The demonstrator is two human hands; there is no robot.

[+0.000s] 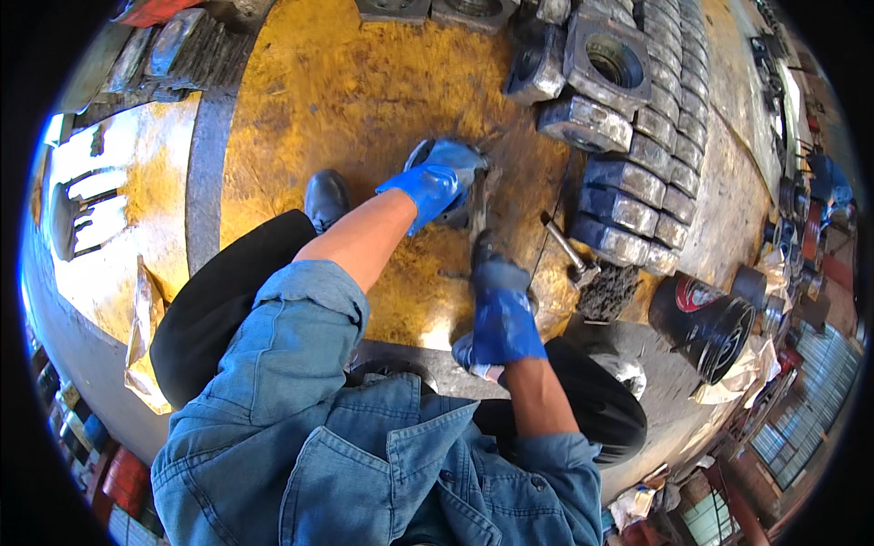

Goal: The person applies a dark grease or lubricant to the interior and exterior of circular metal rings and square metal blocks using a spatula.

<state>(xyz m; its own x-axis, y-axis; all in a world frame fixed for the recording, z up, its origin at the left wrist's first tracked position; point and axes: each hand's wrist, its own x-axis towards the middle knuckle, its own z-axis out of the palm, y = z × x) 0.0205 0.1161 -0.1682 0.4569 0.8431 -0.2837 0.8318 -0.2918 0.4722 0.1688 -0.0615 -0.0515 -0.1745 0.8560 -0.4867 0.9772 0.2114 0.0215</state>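
My left hand (444, 175), in a blue glove with a dark, dirty palm side, reaches down over the yellow, stained floor plate (355, 91). Its fingers curl around something dark and metallic, mostly hidden under the glove. Close by on the right, my right hand (503, 296) wears a matching glove. Its dark fingers are drawn together and point away from me; what they hold, if anything, is hidden. A hammer (566, 246) with a metal handle lies to the right of my right hand, beside a pile of dark shavings (608, 293).
Metal blocks with round holes (608, 62) stand at the far right, with stacked rows of blocks (628, 193) beside them. A black bucket (678, 318) lies tilted near the shavings. Flat metal plates (182, 50) are piled at the far left. My boot (326, 200) rests on the floor plate.
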